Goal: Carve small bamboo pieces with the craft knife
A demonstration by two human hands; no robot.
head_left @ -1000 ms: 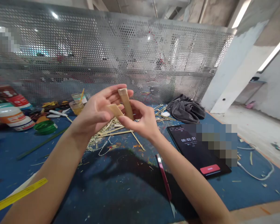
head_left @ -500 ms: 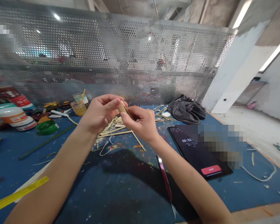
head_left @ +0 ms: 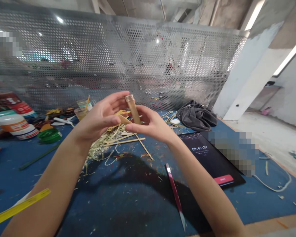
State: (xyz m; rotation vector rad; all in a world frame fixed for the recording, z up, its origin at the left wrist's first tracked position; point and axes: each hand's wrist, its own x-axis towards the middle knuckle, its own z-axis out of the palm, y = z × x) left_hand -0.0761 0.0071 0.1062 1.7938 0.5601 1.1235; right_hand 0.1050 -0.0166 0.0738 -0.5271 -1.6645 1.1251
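The wooden strips [head_left: 133, 108] look pale, smooth and matt. The desk [head_left: 118, 204] has a matt blue, paint-flecked top. The screen [head_left: 88, 59] is dull perforated metal, the cloth [head_left: 196, 115] is soft and grey, and the tablet [head_left: 212, 161] is glossy black glass.

Blue table top [head_left: 128, 207] is seen spattered with paint and chips. A pile of bamboo strips [head_left: 108, 140] is spread at mid-table. A red craft knife [head_left: 174, 192] is laid near the front edge, blade toward the viewer, just beside a black tablet [head_left: 212, 161] lying flat with a timer shown. A grey cloth [head_left: 196, 115] is bunched at the back right, a white cable [head_left: 273, 188] looped far right. A yellow ruler [head_left: 19, 207], green stick [head_left: 38, 157], green lid [head_left: 48, 135], white tub [head_left: 16, 125] and glue jar [head_left: 81, 113] are placed at left
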